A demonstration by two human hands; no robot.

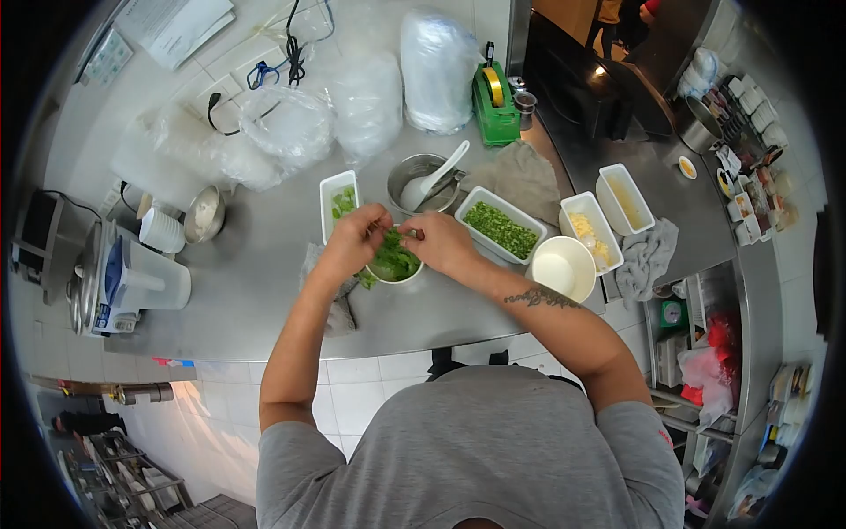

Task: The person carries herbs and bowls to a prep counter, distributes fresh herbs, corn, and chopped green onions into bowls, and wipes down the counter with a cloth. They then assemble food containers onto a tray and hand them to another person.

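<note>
My left hand (355, 236) and my right hand (443, 242) meet over a white bowl (407, 280) of leafy greens (393, 261). The fingers of both hands are closed in a pinch on the leaves; exactly which leaf each holds is partly hidden. Some leaves hang over the bowl's left rim. Just behind my left hand stands a white container (328, 196) with more green leaves. A metal pot (394, 179) with a white ladle (446, 167) is behind the hands. Chopped green herbs fill a white container (535, 252) to the right of my right hand.
Near my right forearm are a round cream tub (564, 270) and a container of yellow pieces (612, 252). Cloths (520, 176) lie around. A green tape dispenser (499, 119) and plastic bags (441, 75) line the back. A clear jug (163, 275) stands at left.
</note>
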